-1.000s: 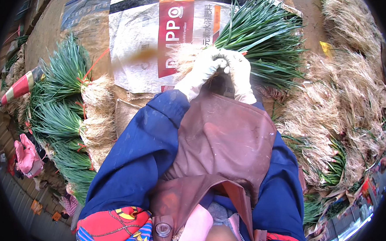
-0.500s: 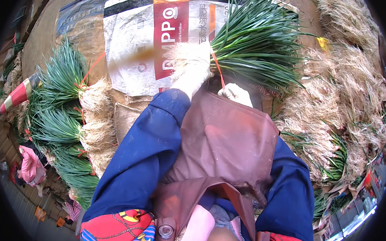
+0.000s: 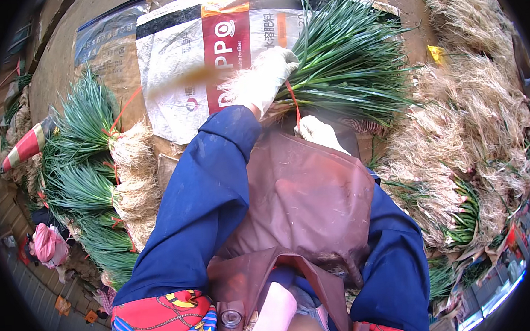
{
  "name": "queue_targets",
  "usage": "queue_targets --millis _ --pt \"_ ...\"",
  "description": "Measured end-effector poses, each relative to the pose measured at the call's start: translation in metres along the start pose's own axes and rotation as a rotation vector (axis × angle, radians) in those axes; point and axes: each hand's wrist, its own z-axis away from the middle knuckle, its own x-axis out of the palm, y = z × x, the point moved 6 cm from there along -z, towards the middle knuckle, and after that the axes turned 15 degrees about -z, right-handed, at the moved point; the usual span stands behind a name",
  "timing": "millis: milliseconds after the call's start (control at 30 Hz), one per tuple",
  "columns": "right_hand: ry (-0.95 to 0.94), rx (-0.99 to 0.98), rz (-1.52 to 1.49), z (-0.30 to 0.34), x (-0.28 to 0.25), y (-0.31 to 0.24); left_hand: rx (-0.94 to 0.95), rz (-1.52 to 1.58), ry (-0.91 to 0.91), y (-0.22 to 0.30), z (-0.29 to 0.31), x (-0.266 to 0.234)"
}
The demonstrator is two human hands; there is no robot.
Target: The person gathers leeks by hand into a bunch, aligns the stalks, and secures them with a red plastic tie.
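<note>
A thick bundle of green onions (image 3: 355, 59) lies with its long leaves to the right and its pale roots to the left. My left hand (image 3: 270, 75), in a white glove, is closed over the bundle's stem end and hides most of its roots. A narrow red tie (image 3: 293, 101) runs down from the stems to my right hand (image 3: 319, 132). That hand, also gloved in white, pinches the tie's lower end close to the brown apron (image 3: 308, 193); some of its fingers are hidden.
A white and red printed sack (image 3: 173, 80) lies beneath the bundle. Tied green onion bundles (image 3: 92, 180) are lined up at the left, roots inward. Loose root-on plants (image 3: 449, 132) are heaped at the right, near a yellow scrap (image 3: 436, 54). People (image 3: 48, 244) are at the far left.
My left hand has shifted from around the roots to farther over the stems, its fingers now curled on top. My right hand has moved slightly left and down, keeping the red tie.
</note>
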Motion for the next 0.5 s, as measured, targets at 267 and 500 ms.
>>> queue_targets --millis 267,500 --pt "-0.034 -0.003 0.035 -0.003 0.005 0.006 0.124 -0.281 0.024 0.011 -0.01 0.0" --pt "-0.029 0.001 0.05 -0.002 0.001 0.004 0.021 -0.193 0.078 0.001 0.011 -0.007"
